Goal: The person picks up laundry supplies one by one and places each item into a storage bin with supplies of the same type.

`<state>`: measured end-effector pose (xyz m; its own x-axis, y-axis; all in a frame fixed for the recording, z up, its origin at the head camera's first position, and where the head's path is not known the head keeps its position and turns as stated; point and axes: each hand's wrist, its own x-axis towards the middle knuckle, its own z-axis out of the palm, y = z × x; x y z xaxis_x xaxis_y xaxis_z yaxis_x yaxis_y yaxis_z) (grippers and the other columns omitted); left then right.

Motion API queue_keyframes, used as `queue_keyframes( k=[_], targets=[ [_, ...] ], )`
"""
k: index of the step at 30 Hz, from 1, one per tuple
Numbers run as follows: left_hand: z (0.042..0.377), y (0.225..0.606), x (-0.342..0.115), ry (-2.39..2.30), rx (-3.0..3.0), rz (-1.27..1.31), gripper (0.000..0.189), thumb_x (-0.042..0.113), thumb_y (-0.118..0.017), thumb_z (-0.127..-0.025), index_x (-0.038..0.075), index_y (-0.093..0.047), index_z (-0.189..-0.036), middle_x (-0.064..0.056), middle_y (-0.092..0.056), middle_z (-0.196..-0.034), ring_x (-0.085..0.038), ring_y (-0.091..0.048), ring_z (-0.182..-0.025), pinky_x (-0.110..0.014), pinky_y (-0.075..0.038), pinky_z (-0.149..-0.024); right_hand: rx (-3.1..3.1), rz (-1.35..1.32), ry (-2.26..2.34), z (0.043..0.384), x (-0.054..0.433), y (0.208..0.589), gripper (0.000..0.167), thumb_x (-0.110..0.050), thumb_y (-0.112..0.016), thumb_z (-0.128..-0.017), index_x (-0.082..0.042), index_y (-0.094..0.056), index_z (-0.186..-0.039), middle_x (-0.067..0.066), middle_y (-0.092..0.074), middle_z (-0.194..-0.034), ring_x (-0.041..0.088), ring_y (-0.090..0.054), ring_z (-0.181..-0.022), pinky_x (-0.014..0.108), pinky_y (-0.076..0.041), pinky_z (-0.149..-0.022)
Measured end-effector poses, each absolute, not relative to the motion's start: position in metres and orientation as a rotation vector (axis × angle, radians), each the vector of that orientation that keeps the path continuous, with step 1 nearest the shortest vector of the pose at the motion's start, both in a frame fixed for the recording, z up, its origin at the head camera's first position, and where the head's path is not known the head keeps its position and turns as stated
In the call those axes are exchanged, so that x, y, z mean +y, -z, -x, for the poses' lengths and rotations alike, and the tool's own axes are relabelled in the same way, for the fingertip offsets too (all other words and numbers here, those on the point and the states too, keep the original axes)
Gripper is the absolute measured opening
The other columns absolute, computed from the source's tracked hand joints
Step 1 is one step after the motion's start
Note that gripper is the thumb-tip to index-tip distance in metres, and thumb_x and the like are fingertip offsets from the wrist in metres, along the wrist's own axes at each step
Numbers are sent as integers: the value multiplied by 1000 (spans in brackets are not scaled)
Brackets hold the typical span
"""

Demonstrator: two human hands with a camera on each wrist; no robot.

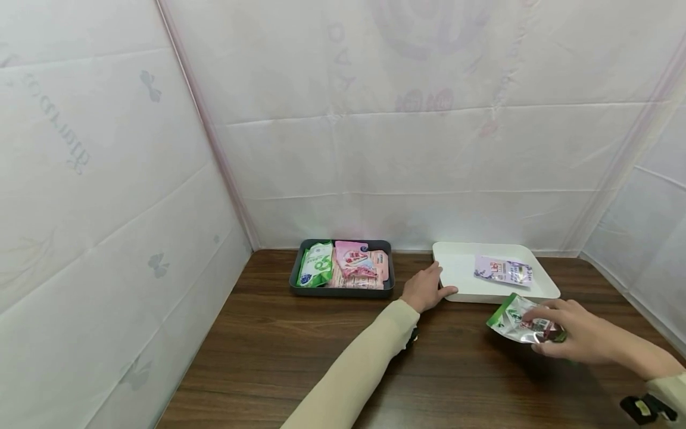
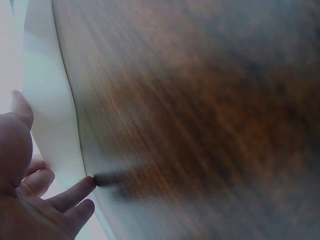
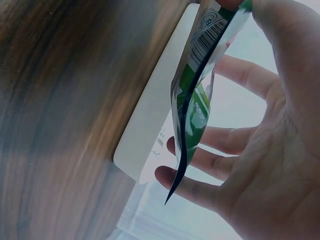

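My right hand [image 1: 576,333] pinches a green-and-silver pouch [image 1: 517,322] above the table, just in front of the white tray [image 1: 455,277]. In the right wrist view the pouch [image 3: 192,100] is seen edge-on between thumb and fingers, with a barcode near its top. A lavender pouch [image 1: 504,271] lies in the right half of the white tray. My left hand [image 1: 423,289] touches the white tray's left end, its fingers extended along the side and the thumb by the front corner. In the left wrist view, fingertips [image 2: 90,182] reach the tray's outer wall.
A dark grey tray [image 1: 343,293] stands to the left, holding a green-and-white pack [image 1: 317,265], a pink pouch [image 1: 355,259] and peach-coloured packs [image 1: 379,262]. Both trays stand near the back edge of the brown wooden table [image 1: 278,345]. White sheeting [image 1: 343,155] encloses the back and sides.
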<state>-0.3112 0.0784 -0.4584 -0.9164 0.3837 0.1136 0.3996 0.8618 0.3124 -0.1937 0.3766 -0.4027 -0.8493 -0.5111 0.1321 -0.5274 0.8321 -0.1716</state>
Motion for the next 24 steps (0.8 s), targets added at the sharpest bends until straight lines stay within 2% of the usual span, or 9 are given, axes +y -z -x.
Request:
queue_keyframes(
  k=[3,8,16,21,24],
  targets=[
    [311,459,79,520,-2989,630,69,61,-54,-100,18,-49,-154,4,-40,-163,-15,-54,-135,-29,-52,-100,-2923,-829,-318,197,376,400,45,-44,-88,-78,-29,-70,-116,17,-62,-121,35,-56,-104,50,-50,-73],
    [312,459,78,514,-2987,633,70,61,-54,-100,18,-49,-154,4,-39,-163,-15,-54,-135,-28,-52,-99,-2884,-851,-322,203,373,396,45,-43,-89,-77,-30,-70,-115,12,-62,-119,31,-55,-102,48,-49,-74],
    [311,458,78,516,-2984,630,69,60,-55,-99,18,-50,-153,4,-40,-162,-14,-56,-133,-27,-53,-97,-2789,-905,-322,215,373,394,45,-40,-90,-76,-30,-70,-115,8,-63,-117,30,-55,-101,48,-46,-75],
    [311,458,78,509,-2979,622,69,61,-55,-99,19,-51,-153,5,-40,-162,-14,-56,-133,-27,-53,-96,-2822,-874,-365,220,371,393,44,-42,-89,-79,-29,-70,-117,16,-61,-124,35,-54,-103,49,-46,-75],
    [311,458,77,509,-2977,623,69,61,-55,-99,18,-51,-153,4,-41,-162,-14,-56,-133,-27,-53,-97,-2844,-852,-382,222,369,392,45,-44,-88,-80,-28,-71,-118,25,-58,-128,43,-54,-106,56,-47,-77]
  ],
)
